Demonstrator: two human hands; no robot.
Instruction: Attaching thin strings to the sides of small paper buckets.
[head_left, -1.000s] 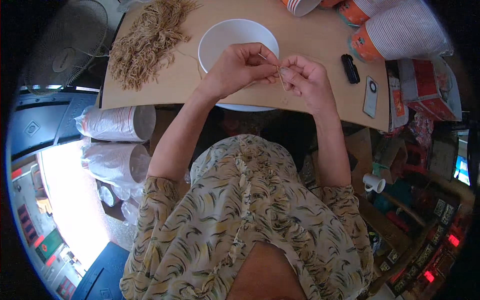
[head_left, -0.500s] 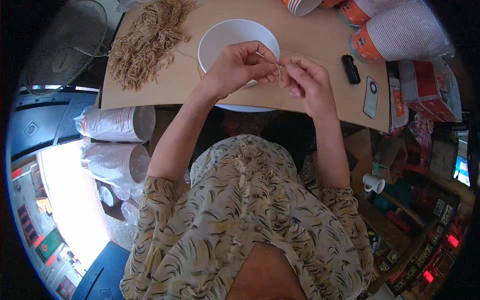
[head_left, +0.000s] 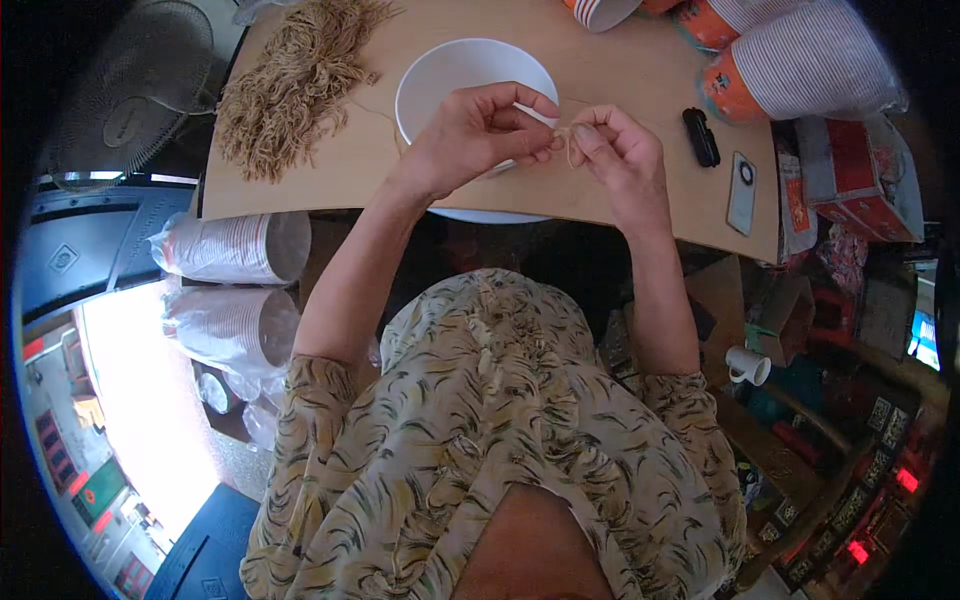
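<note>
Both hands sit slightly lower over the bowl (head_left: 440,75) than before. Left hand (head_left: 480,135) and right hand (head_left: 620,150) pinch a thin, limp strand (head_left: 568,135) above the surface (head_left: 640,80); it looks light and best gripped near the ends.

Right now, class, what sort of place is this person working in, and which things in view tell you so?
Probably a small food stall or shop counter. Sleeves of stacked paper cups lie on the wooden table, more wrapped cup stacks sit beside it, and both hands work a thin strand over a white bowl near a noodle-like pile.
</note>
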